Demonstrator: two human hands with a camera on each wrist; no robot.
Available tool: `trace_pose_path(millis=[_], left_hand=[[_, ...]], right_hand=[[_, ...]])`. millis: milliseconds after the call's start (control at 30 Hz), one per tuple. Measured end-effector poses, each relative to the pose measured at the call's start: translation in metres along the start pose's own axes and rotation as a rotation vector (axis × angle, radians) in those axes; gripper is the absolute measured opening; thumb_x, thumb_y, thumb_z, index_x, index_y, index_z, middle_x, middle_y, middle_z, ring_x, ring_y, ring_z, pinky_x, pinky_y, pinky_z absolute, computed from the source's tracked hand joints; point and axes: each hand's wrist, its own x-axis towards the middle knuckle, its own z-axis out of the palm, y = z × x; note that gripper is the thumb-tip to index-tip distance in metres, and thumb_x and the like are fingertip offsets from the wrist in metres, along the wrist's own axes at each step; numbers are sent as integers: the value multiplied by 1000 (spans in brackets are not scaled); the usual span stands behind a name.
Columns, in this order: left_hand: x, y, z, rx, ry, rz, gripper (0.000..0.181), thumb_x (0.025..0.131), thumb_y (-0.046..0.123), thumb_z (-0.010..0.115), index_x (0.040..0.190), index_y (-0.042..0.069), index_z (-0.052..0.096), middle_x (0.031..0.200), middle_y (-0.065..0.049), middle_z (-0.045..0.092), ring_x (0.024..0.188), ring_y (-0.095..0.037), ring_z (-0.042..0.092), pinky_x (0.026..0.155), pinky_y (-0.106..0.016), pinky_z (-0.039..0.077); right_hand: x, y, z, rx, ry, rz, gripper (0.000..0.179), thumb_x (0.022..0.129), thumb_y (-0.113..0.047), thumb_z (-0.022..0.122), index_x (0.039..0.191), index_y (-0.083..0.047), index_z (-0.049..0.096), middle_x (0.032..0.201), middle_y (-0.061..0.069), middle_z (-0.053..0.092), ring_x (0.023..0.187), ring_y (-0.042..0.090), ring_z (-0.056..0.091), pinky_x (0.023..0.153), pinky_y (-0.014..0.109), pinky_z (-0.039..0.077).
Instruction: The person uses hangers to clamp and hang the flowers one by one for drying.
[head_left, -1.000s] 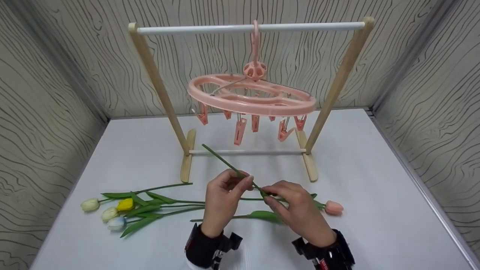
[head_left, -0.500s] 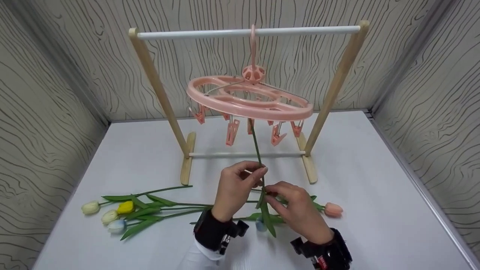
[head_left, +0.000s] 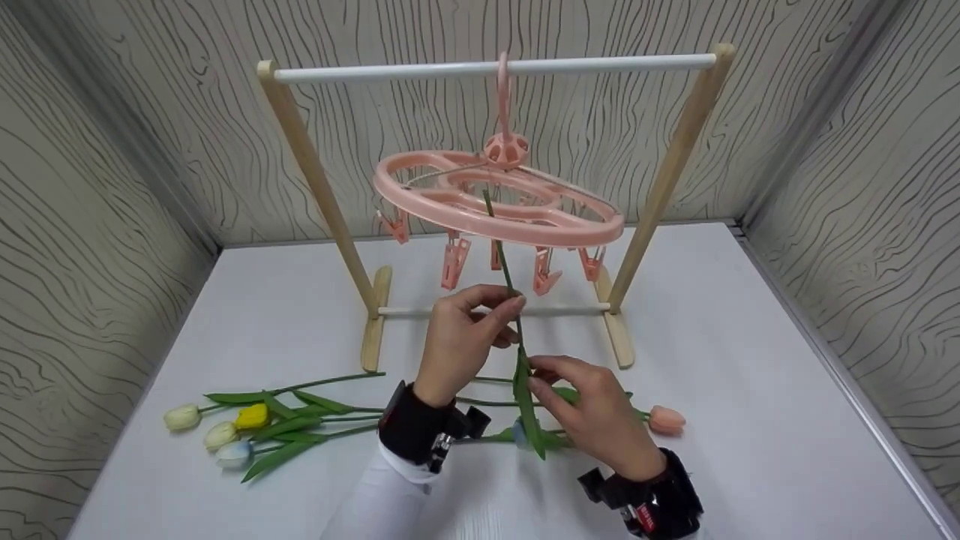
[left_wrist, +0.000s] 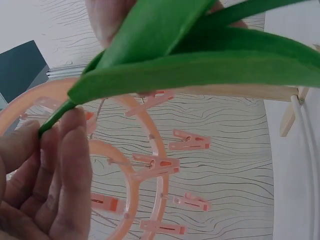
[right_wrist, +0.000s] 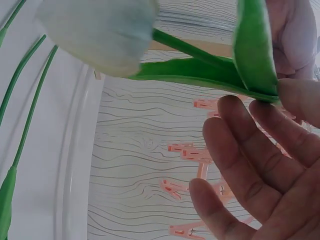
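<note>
An artificial tulip is held upside down, its green stem [head_left: 504, 262] rising in front of the pink round clip hanger [head_left: 427, 210]. My left hand [head_left: 466, 337] pinches the stem partway up, between thumb and fingers. Lower down, my right hand [head_left: 600, 409] pinches the base of the leaves [right_wrist: 255, 50] with thumb and index finger; its other fingers are spread apart. The pale blue-white bloom [right_wrist: 100, 35] hangs below and is mostly behind a leaf in the head view. Several pink clothespins, one a front clothespin [head_left: 454, 266], dangle under the hanger just above the left hand.
A wooden stand [head_left: 319, 180] carries the hanger on its white top bar [head_left: 390, 72]. Several tulips lie at the left, including a yellow tulip [head_left: 252, 416] and a cream tulip [head_left: 182, 417]. A peach tulip [head_left: 666, 420] lies at the right, partly behind the right hand.
The stem has swung from slanting left to nearly upright and risen in front of the hanger. My left hand has moved up and away from me. The hanger has turned slightly.
</note>
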Motion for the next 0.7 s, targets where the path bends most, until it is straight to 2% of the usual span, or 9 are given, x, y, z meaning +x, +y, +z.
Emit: trace_pose_path(millis=[133, 233, 333, 433, 567, 700], left_hand=[[6, 7, -3, -3, -4, 23, 20, 114, 8, 76, 124, -8, 84, 112, -28, 83, 73, -3, 79, 75, -22, 68], [10, 12, -5, -8, -4, 42, 21, 115, 8, 75, 124, -9, 83, 113, -29, 83, 75, -3, 78, 77, -24, 70], [15, 17, -7, -13, 8, 53, 20, 115, 7, 75, 123, -10, 83, 114, -29, 83, 75, 0, 77, 78, -23, 70], [20, 21, -10, -7, 35, 71, 20, 114, 5, 75, 123, -11, 83, 112, -29, 84, 74, 1, 75, 77, -21, 68], [24, 25, -14, 9, 65, 103, 20, 114, 3, 74, 125, -12, 82, 111, -32, 83, 75, 3, 73, 74, -18, 66], [27, 27, -15, 34, 74, 143, 22, 115, 3, 73, 126, -13, 81, 109, -33, 82, 77, 3, 71, 71, -16, 63]], right_hand=[[2, 3, -1, -20, 94, -25, 21, 106, 3, 81, 126, -3, 87, 111, 5, 90, 97, 17, 83, 89, 33, 69], [9, 4, -7, -15, 179, 4, 20, 105, 6, 80, 122, -2, 88, 110, 8, 90, 99, 13, 83, 91, 23, 66], [23, 1, -19, 15, 222, 63, 19, 110, 5, 75, 125, 2, 87, 113, 14, 89, 104, 11, 83, 93, 14, 61], [41, -4, -29, 37, 219, 114, 23, 115, 2, 69, 134, 5, 83, 121, 20, 88, 114, 23, 86, 97, 14, 61], [63, -10, -35, 74, 155, 167, 30, 118, -3, 67, 145, 7, 77, 136, 23, 85, 129, 42, 82, 106, 26, 65], [79, -11, -32, 149, 127, 165, 34, 117, -1, 68, 149, 8, 74, 140, 27, 82, 135, 47, 77, 108, 26, 64]])
